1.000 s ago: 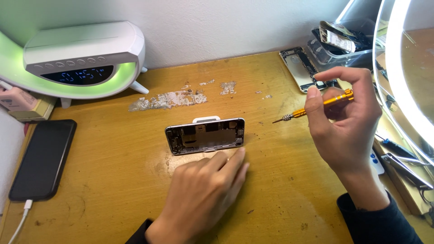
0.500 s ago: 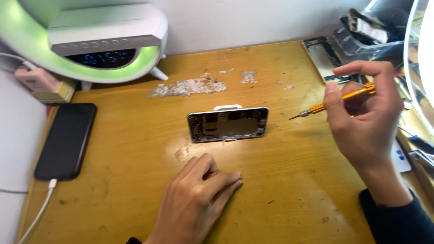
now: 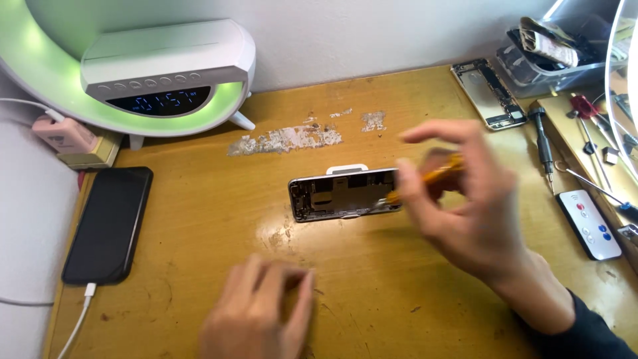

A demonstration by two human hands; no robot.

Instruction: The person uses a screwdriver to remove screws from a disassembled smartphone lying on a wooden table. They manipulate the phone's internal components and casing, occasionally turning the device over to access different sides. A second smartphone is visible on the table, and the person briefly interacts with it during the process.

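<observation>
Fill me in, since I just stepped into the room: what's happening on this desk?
A person is working on an opened phone lying in the middle of a wooden desk. The right hand holds an orange-handled screwdriver with its tip at the phone's right end. The left hand rests on the desk nearer the person, holding nothing visible. A black phone on a charging cable lies at the left, and a second opened phone and spare tools lie at the right.

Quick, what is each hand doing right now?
Left hand: empty, loosely curled on the desk.
Right hand: closed on an orange screwdriver, at the opened phone.
</observation>
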